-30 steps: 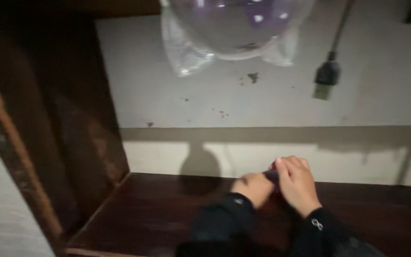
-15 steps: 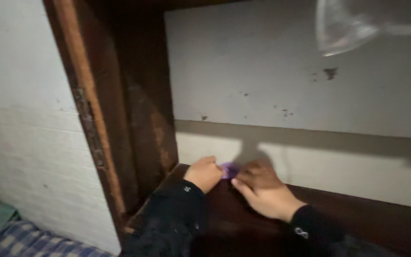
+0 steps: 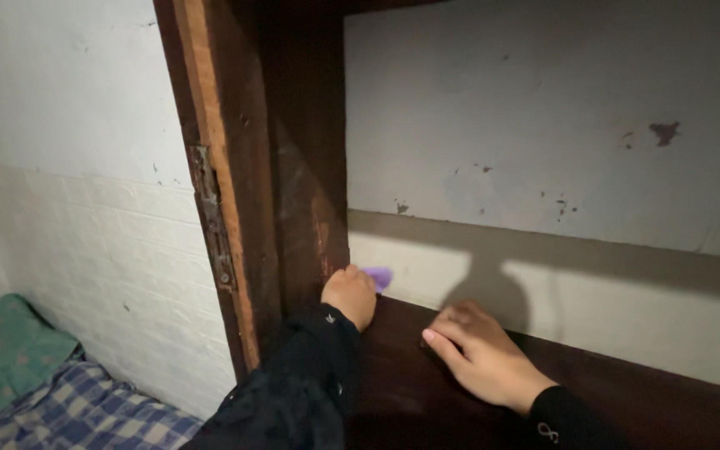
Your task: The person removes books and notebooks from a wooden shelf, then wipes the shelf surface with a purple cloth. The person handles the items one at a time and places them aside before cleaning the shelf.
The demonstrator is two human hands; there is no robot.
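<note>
A small purple cloth is held in the left hand, which is closed into a fist around it. Only a bit of the cloth is seen, poking out at 1 o'clock from the knuckles. The cloth is pressed into the far left corner of a dark wooden shelf, right where the shelf meets the brown side panel and the pale back wall.

The right hand is laid flat on the shelf, at 4 o'clock from the left hand and a little apart from it. Its fingers are spread lightly and nothing is held in it.

The work looks like wiping the shelf, and it seems to be partway done. The left corner is being reached now. The long part of the shelf toward 3 o'clock looks dull in the dim light, so it cannot be told if that part is already wiped.

At 9 o'clock, outside the cupboard, a rusty hinge is fixed to the wooden frame. At 7 o'clock a blue checked cloth and a green cloth are lying low down.
</note>
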